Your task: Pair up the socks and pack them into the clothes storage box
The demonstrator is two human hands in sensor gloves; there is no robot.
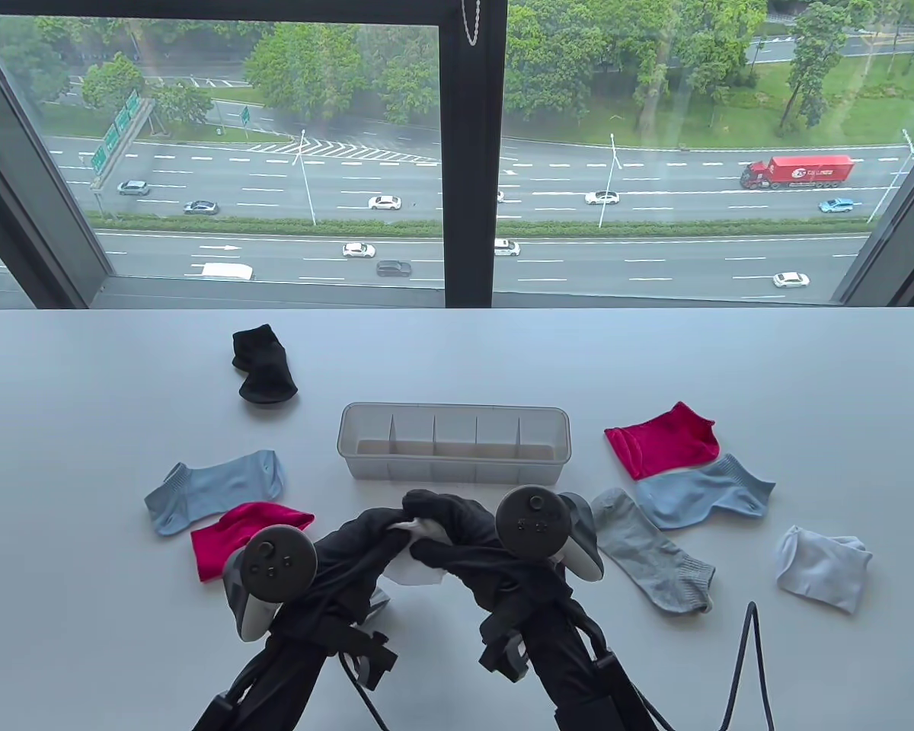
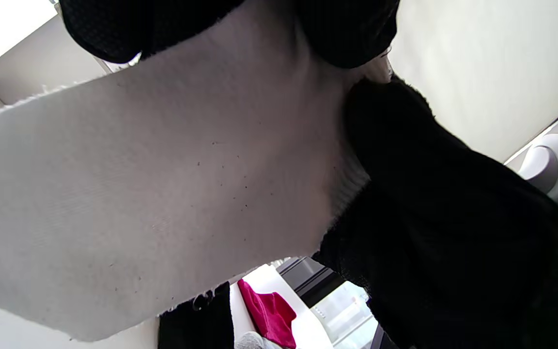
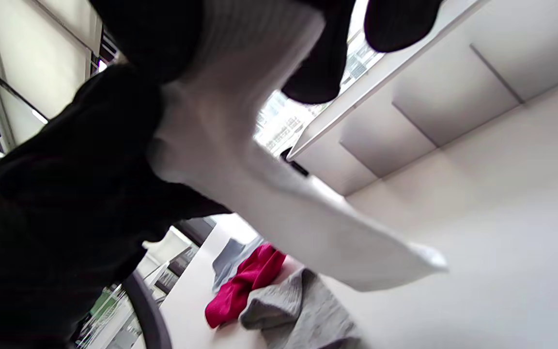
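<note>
Both gloved hands meet just in front of the clear divided storage box (image 1: 454,442) and hold a white sock (image 1: 415,567) between them. My left hand (image 1: 377,529) grips one end; the sock (image 2: 162,194) fills the left wrist view. My right hand (image 1: 445,533) pinches its ribbed cuff, and the sock (image 3: 298,213) hangs down in the right wrist view. On the table lie a black sock (image 1: 263,365), a blue sock (image 1: 213,487), a red sock (image 1: 232,533), another red sock (image 1: 663,440), a blue sock (image 1: 712,491), a grey sock (image 1: 655,560) and a pale white sock (image 1: 822,567).
The white table (image 1: 84,647) ends at a window behind. A black cable (image 1: 750,655) rises at the front right. The box stands mid-table with several compartments holding nothing visible.
</note>
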